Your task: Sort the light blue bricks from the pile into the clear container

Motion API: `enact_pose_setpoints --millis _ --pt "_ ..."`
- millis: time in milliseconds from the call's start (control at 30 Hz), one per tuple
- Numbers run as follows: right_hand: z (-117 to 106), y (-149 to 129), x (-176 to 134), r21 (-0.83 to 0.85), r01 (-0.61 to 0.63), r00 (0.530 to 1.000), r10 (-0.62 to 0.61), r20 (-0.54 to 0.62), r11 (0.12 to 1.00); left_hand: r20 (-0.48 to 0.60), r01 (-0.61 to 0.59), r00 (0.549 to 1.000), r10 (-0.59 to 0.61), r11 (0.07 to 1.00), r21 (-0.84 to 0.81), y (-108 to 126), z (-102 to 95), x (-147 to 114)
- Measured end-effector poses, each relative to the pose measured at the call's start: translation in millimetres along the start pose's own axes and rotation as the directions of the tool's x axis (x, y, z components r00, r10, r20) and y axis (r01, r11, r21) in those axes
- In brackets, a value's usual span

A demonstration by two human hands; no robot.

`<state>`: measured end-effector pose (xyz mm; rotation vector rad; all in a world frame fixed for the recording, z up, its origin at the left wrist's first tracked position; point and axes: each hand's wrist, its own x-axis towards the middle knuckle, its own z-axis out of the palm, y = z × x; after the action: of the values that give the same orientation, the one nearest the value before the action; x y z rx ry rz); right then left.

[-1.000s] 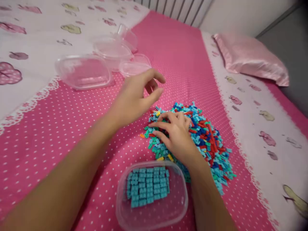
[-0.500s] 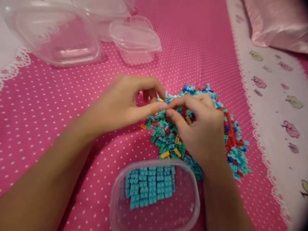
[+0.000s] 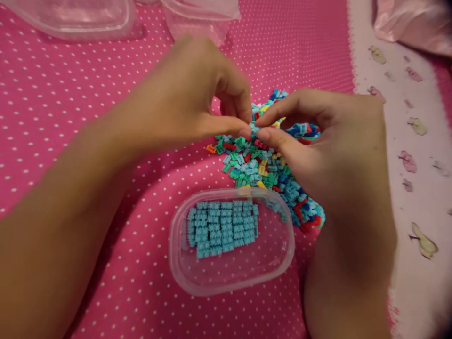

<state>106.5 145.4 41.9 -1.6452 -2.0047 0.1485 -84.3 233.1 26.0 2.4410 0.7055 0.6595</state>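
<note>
A pink sheet [image 3: 141,268] is lying under everything, a pillow [image 3: 418,23] resting far right. Left hand [image 3: 187,94] and right hand [image 3: 339,150] are hovering over a brick pile [image 3: 252,172], beyond a tub [image 3: 247,266] of bricks [image 3: 226,226], both grips pinching a blue brick [image 3: 253,129].

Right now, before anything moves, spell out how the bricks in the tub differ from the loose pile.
The tub bricks are all light blue; the loose pile mixes blues, green, red and yellow. The tub bricks sit in close rows, while the loose pile lies jumbled on the cloth. Both consist of small pieces.
</note>
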Motion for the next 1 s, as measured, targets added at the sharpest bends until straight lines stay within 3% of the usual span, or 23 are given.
enact_pose_setpoints --millis 100,333,533,700,800,867,933,1000 --pt "-9.6 -9.1 -5.2 -0.054 0.013 0.998 -0.010 0.055 0.998 0.021 -0.044 0.999 0.044 0.999 -0.015 3.3 0.2 -0.6" --pt "-25.9 -24.1 -16.5 -0.039 -0.011 0.994 0.015 0.110 0.999 0.065 0.020 0.998 -0.010 0.986 -0.167 11.9 0.9 -0.9" --pt "-47.5 -36.5 -32.3 -0.162 0.174 0.961 -0.133 0.241 0.971 0.163 0.114 0.984 -0.073 0.961 -0.253 10.9 1.9 -3.6" --pt "-33.3 -66.8 -54.3 -0.371 0.200 0.958 -0.101 0.269 0.907 0.200 0.268 0.956 -0.214 0.916 -0.299 8.3 -4.3 -7.9" --pt "-21.8 -68.7 -62.2 -0.447 0.135 0.962 -0.009 0.273 0.884 0.178 0.189 0.971 -0.158 0.967 -0.172 6.2 -11.2 -9.1" --pt "-18.2 -60.8 -64.9 -0.459 0.209 0.944 -0.054 0.327 0.863 0.185 0.152 0.973 -0.141 0.987 -0.052 7.9 -16.2 -9.7" --pt "-17.3 -51.7 -66.4 -0.451 0.288 0.922 -0.117 0.370 0.845 0.223 0.232 0.949 -0.225 0.973 -0.004 13.0 -20.6 -11.0" --pt "-17.7 -47.3 -66.9 -0.450 0.304 0.914 -0.124 0.386 0.840 0.258 0.402 0.890 -0.376 0.914 -0.055 19.8 -23.9 -13.6"
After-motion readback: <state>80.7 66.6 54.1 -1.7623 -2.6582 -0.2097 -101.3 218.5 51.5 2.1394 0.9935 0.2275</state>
